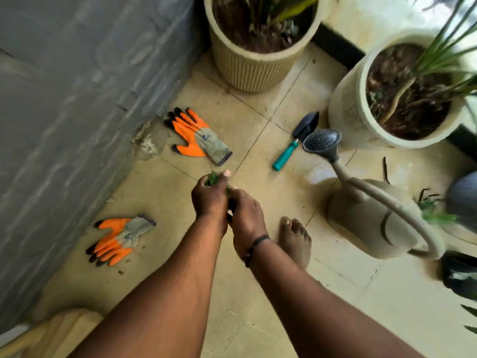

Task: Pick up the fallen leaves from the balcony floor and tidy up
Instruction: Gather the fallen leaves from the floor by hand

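Both my hands meet above the beige tiled floor (pixel 258 319) in the middle of the view. My left hand (pixel 210 196) grips a bunch of green leaves (pixel 213 179) that stick out above its fingers. My right hand (pixel 245 218) curls against the left one, and dark green leaf bits show between the two hands. A few dark twigs and green leaves (pixel 431 210) lie on the floor at the right, beside the watering can.
Two orange-and-grey gloves (pixel 198 136) (pixel 117 240) lie by the grey wall (pixel 64 112). A teal-handled trowel (pixel 296 140) and a beige watering can (pixel 374 218) are to the right. Two potted plants (pixel 258 47) (pixel 387 99) stand at the back. My bare foot (pixel 295 241) is under my right wrist.
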